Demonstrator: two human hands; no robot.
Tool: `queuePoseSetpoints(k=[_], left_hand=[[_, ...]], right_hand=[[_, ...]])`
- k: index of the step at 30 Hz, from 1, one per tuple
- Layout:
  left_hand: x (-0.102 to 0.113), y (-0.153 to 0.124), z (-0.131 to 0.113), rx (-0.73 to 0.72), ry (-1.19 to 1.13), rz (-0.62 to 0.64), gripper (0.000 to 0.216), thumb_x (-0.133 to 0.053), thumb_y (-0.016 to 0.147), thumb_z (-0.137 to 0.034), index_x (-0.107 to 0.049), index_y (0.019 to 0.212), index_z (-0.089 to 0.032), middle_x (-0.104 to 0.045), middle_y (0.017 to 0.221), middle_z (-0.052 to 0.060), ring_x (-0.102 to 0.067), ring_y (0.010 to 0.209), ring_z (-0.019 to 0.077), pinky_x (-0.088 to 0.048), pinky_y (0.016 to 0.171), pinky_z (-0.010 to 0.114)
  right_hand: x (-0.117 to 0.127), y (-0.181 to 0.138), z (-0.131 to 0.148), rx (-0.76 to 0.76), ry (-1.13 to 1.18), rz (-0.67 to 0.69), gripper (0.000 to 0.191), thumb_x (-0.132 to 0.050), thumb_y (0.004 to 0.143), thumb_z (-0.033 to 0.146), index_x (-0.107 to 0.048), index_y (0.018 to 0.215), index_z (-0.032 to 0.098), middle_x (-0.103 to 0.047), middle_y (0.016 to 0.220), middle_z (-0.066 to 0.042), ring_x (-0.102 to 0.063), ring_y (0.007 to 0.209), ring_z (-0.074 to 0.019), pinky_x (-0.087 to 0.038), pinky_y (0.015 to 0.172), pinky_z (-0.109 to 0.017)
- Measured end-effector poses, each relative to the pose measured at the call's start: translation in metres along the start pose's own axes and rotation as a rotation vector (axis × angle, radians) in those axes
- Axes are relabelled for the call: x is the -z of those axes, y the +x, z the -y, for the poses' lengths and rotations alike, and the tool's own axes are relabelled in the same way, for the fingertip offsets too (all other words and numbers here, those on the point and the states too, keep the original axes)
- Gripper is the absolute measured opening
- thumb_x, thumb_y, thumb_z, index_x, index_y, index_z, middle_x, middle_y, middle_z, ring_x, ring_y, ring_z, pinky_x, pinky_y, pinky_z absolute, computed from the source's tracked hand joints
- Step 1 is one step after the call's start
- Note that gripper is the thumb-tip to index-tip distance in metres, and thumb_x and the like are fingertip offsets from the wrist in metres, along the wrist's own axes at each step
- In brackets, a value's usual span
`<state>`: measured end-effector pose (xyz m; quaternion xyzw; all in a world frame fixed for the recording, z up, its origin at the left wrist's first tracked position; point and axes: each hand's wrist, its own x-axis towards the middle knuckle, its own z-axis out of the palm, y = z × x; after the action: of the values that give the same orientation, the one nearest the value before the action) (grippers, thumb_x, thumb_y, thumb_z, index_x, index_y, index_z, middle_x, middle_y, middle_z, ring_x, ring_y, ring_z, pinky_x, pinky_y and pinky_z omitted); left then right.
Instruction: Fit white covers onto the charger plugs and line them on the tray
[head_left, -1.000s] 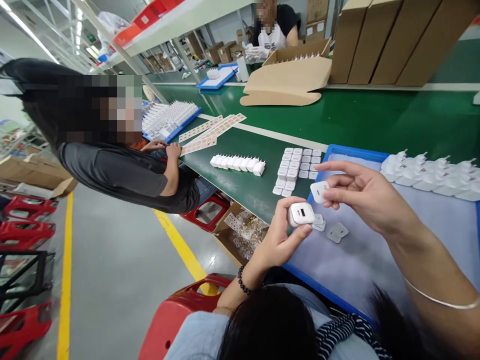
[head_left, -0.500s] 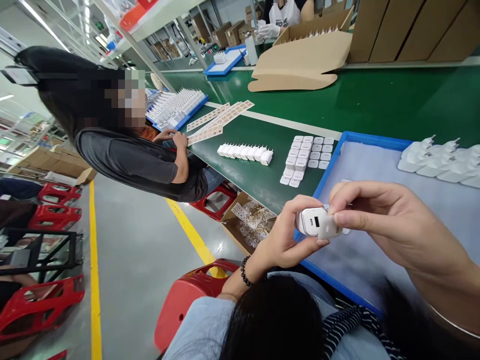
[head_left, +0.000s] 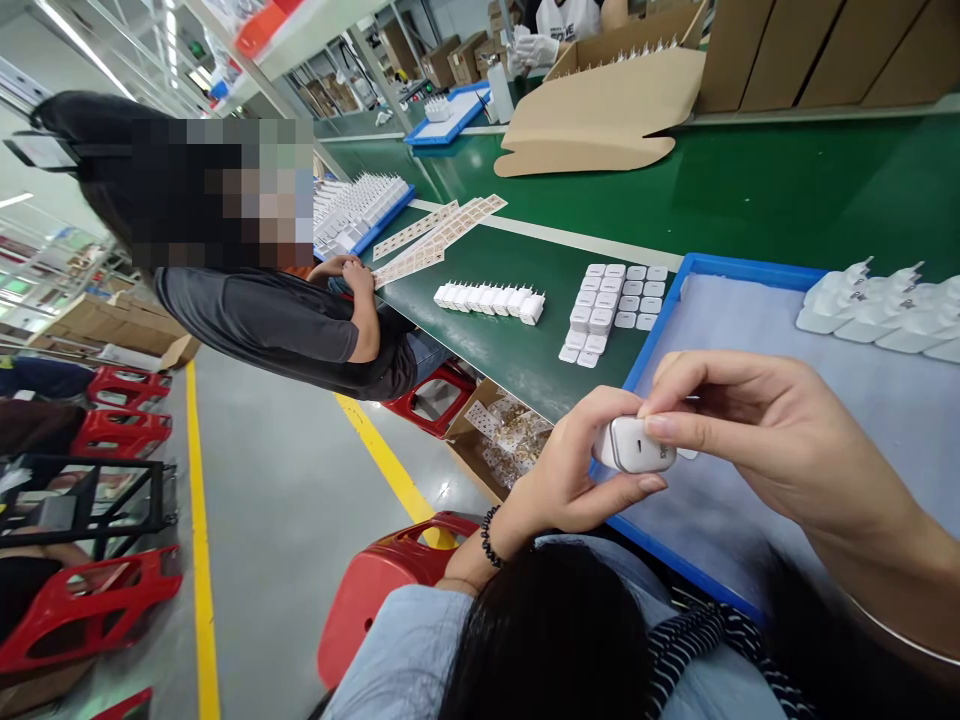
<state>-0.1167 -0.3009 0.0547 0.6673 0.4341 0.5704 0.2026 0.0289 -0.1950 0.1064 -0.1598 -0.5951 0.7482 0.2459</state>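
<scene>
A white charger [head_left: 631, 450] with rounded edges is held in my left hand [head_left: 581, 465], its port face turned up towards me. A small dark port slot shows on that face, and grey lettering stands near its right end. My right hand [head_left: 750, 430] has thumb and forefinger pinched together at the face's upper edge. These fingertips touch the charger and cover part of the face; what lies between them is hidden. Below both hands is a blue-rimmed tray [head_left: 720, 580] with a pale lining. A small white piece [head_left: 686, 454] shows partly behind my right fingers.
White chargers with prongs up [head_left: 862, 305] stand at the tray's far right. Left of the tray are stacked white rounded pieces [head_left: 600, 300] and a row of chargers [head_left: 491, 300]. A co-worker [head_left: 262, 330] sits left by sticker strips [head_left: 442, 240]; a red stool [head_left: 382, 590] stands nearby.
A thin white piece that my right fingers held over the charger's right side no longer shows apart from it. My right fingertips have shifted left and up, covering the wider port.
</scene>
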Motion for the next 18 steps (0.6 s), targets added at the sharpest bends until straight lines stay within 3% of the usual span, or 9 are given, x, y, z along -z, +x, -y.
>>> queuePoseSetpoints(k=[13,18], left_hand=[[-0.002,-0.007,0.004,-0.011,-0.011,-0.025,0.055,-0.066,0.091,-0.041,-0.038,0.135,-0.025,-0.056,0.117,0.007,-0.059,0.094,0.0174,-0.052,0.078,0.031],[-0.001,-0.012,0.008,0.021,0.019,-0.012,0.058,-0.067,0.091,-0.043,-0.034,0.135,-0.026,-0.054,0.122,0.010,-0.061,0.103,0.0221,-0.054,0.085,0.038]], right_hand=[[-0.004,-0.003,0.000,-0.004,-0.033,-0.025,0.014,-0.080,0.081,0.029,-0.070,0.072,0.023,-0.061,0.068,0.001,-0.057,0.064,-0.0123,-0.049,0.056,-0.023],[-0.004,-0.004,0.002,0.019,-0.118,-0.054,0.017,-0.080,0.081,0.031,-0.068,0.071,0.023,-0.060,0.067,0.002,-0.055,0.063,-0.0123,-0.045,0.055,-0.024]])
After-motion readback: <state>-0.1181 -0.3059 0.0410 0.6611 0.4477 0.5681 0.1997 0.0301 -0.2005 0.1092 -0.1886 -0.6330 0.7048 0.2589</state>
